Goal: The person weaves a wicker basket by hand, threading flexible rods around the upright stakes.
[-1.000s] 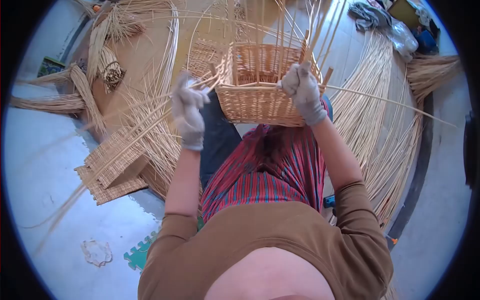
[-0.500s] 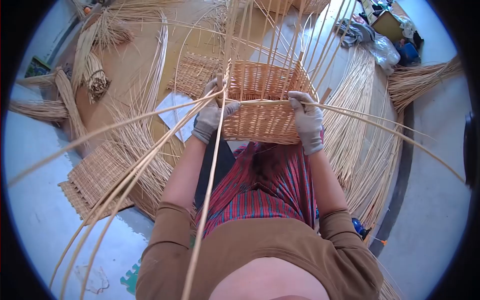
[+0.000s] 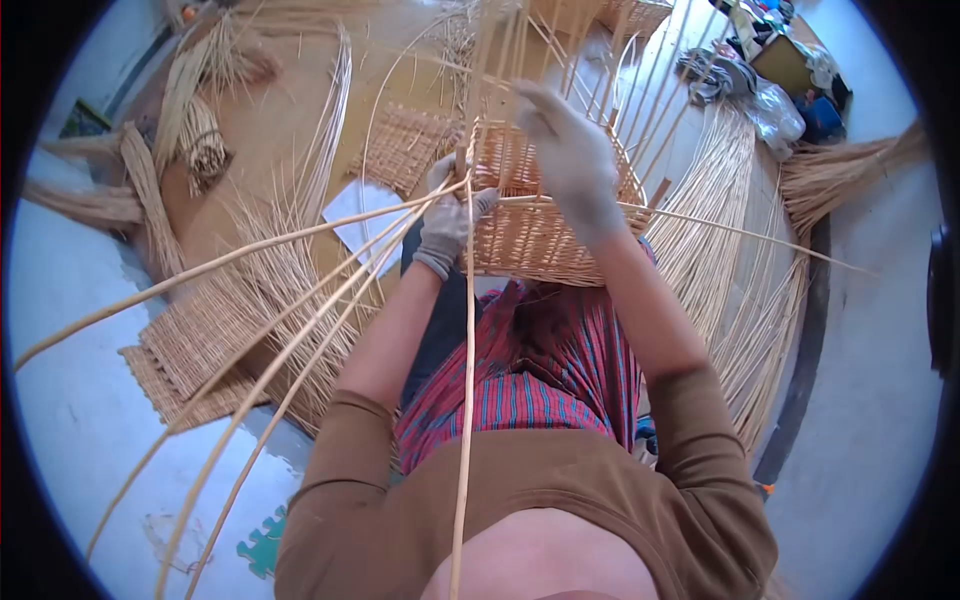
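A wicker basket (image 3: 530, 245) is held in front of my lap, with tall upright stakes (image 3: 650, 100) rising from its walls. My left hand (image 3: 452, 215), in a grey work glove, is closed on the basket's left front corner, where several long willow rods (image 3: 290, 235) fan out leftward. One rod (image 3: 468, 400) runs from that corner down toward my chest. Above the basket's right half is my gloved right hand (image 3: 575, 165), its fingers toward the upper left among the stakes. Motion blur hides whether it grips anything.
Loose willow rods (image 3: 705, 220) lie spread at the right, and tied bundles (image 3: 200, 145) at the upper left. Flat woven panels (image 3: 215, 335) rest on the floor at the left. Plastic bags and cloth (image 3: 770, 110) are piled at the upper right.
My right hand has left the basket's front rim and moved up and leftward over the basket. The thicker rod that stretched to the right no longer shows there. My left hand keeps its corner.
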The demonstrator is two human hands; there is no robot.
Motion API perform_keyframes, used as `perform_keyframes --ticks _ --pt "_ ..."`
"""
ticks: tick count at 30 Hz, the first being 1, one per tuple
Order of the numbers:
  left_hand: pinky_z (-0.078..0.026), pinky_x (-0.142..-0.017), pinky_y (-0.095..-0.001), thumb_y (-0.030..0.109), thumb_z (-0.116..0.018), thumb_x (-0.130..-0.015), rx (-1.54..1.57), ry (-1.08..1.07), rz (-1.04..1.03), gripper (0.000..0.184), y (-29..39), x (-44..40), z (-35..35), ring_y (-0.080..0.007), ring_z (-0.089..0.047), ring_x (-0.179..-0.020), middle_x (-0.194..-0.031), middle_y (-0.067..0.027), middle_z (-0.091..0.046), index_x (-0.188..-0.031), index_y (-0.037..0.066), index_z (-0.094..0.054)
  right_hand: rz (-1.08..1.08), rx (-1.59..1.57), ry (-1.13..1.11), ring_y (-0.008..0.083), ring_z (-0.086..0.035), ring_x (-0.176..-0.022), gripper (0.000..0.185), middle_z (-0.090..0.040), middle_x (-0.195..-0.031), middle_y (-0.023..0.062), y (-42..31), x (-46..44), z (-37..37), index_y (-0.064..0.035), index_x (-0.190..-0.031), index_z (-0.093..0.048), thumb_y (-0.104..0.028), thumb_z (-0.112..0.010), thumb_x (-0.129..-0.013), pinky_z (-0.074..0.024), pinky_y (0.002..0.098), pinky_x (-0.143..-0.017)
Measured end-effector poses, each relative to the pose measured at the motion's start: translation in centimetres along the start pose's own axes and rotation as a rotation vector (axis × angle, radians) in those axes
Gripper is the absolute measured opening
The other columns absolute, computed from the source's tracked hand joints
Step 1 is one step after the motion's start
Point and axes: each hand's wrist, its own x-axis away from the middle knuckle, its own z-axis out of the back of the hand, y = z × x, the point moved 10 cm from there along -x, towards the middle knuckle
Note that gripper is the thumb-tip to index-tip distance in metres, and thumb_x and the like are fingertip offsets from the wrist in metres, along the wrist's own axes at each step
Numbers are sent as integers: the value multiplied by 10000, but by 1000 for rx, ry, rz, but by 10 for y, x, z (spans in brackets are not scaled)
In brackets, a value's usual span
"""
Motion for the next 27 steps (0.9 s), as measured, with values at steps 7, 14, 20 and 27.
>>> perform_keyframes --ticks 7,14,20,27 --pt "-568 -847 -277 24 -840 -822 60 200 4 565 8 -2 8 -131 -604 -991 -1089 -26 -596 -1265 99 -497 315 253 230 384 -621 -1252 770 -508 -1491 279 20 -87 -74 -200 -1628 -272 -105 -603 -940 -534 434 -992" --pt "-521 -968 -292 -10 -747 -886 304 163 52 571 -2 7 3 -128 -588 -1053 -1183 -46 -601 -1387 63 -484 -507 -703 417 195 -676 -1009 354 -686 -1080 74 211 122 39 -51 -1361 -536 -209 -612 -1053 -588 313 -817" --pt "-510 -970 -340 -39 -557 -980 197 303 -207 298 38 68 -4 -172 -613 -1008 -1116 -75 -618 -1273 10 -532 -538 -1096 465 143 -692 -895 174 -735 -1019 54 256 156 70 -96 -1107 -621 -14 -695 -972 -575 256 -734" --pt "-614 -602 -309 146 -650 -1018 -87 -413 427 168 11 6 -114 -154 -702 -704 -975 -67 -678 -1127 26 -607 -338 -578 340 144 -702 -985 173 -736 -1084 92 197 117 90 -91 -1101 -605 -17 -689 -969 -569 273 -782"
